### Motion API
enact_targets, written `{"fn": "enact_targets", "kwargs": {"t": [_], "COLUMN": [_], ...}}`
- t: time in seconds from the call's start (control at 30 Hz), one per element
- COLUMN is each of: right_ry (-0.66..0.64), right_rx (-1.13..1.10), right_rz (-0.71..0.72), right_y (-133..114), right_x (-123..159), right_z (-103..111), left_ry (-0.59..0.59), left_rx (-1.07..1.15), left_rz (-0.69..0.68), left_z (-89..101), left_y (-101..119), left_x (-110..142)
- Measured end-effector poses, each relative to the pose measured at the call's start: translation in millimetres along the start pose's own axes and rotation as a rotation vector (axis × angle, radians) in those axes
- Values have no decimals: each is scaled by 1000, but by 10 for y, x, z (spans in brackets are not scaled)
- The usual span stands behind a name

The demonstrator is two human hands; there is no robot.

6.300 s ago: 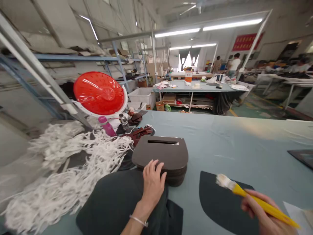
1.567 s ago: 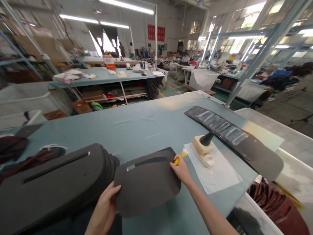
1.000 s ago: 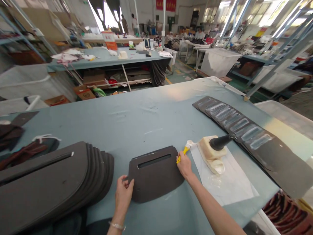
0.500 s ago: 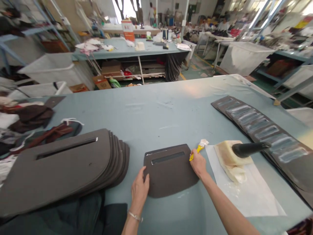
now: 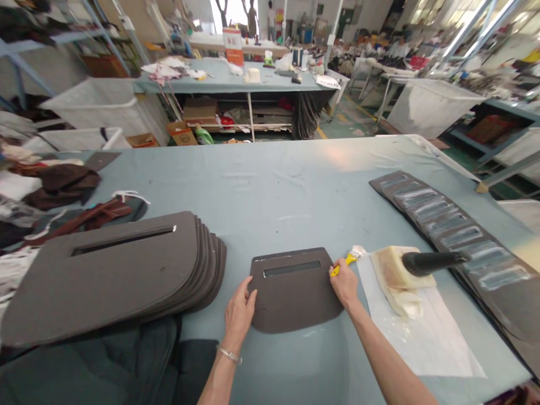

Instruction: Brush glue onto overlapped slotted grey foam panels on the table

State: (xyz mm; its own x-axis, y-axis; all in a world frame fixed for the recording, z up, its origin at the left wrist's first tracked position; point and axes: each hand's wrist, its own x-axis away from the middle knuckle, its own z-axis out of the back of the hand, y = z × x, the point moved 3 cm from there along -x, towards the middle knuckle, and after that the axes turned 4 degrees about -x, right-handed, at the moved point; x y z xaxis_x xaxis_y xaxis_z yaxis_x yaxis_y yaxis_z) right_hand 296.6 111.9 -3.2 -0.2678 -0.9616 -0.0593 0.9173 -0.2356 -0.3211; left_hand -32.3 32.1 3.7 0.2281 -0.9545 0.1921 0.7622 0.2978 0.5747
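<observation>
A single dark grey slotted panel (image 5: 295,292) lies flat on the blue-grey table (image 5: 270,191) right in front of me. My left hand (image 5: 238,308) rests against its left edge, fingers lightly curled on the rim. My right hand (image 5: 345,281) sits at the panel's right edge, closed round a yellow-handled brush (image 5: 352,257) whose white bristles point away to the right. A fanned stack of the same slotted panels (image 5: 113,270) lies to the left.
A glue-caked container with a black handle (image 5: 405,267) stands on white paper (image 5: 422,332) to the right. Beyond it runs a row of overlapped panels with glue-smeared slots (image 5: 455,230). Brown straps and fabric (image 5: 71,197) pile at far left. Other benches and people fill the hall behind.
I lifted one panel off the stack and laid it flat in front of me. Both hands have settled at its edges, and my view has tilted down and left.
</observation>
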Motion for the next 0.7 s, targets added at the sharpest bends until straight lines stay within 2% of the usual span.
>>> {"fn": "enact_targets", "kwargs": {"t": [0.23,0.53,0.7], "right_ry": [-3,-21,-20], "right_rx": [-6,0,24], "right_rz": [-3,-59,-58], "right_y": [-5,14,17], "right_x": [17,-2,-8], "right_z": [16,-30,-50], "left_ry": [19,10,57], "left_rx": [-46,-72,-85], "left_rz": [-103,-50,-16], "left_z": [-7,-91,-76], "left_y": [15,-88,-43], "left_x": [-26,-98,-75]}}
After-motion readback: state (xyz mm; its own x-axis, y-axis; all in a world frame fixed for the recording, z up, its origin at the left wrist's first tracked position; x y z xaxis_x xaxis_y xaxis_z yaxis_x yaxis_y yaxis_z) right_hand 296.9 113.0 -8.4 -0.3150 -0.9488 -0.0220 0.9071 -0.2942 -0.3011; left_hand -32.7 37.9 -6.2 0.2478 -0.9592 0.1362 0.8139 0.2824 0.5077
